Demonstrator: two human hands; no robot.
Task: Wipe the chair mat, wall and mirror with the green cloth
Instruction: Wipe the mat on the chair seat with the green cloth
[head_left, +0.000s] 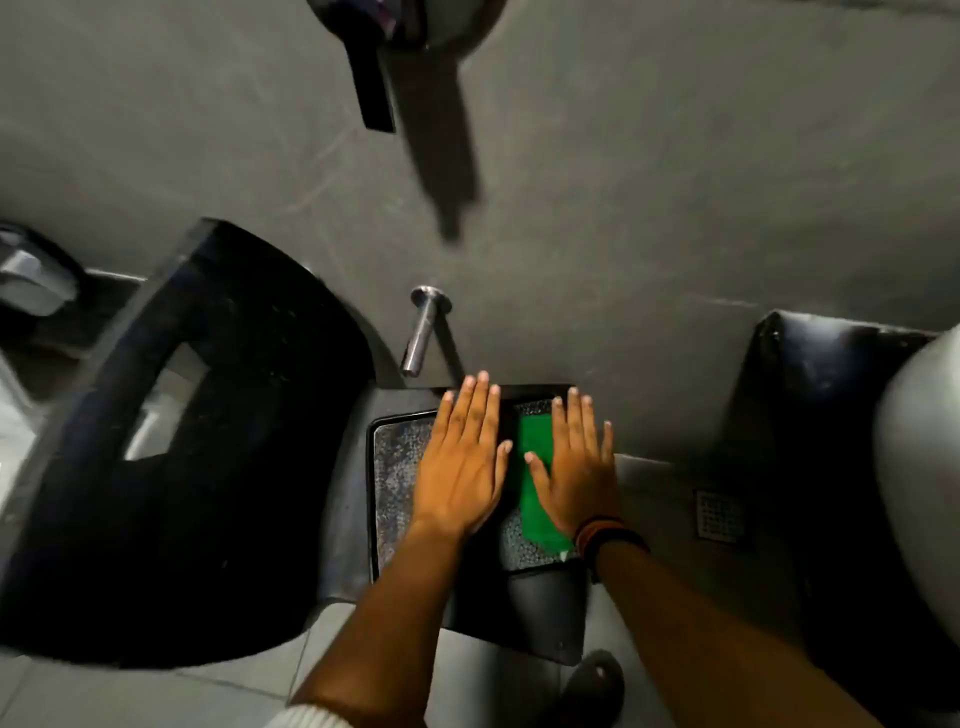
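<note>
Your left hand (460, 460) lies flat, holding nothing, on the chair mat (397, 478); right hand (576, 475) presses the green cloth (535, 452) flat there. Mat step underway; next, sweep across, then wall (623, 182).

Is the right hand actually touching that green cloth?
Touching. The head view shows the right hand lying flat on the green cloth, palm and fingers covering its right side, pressing it onto the patterned mat.
</note>
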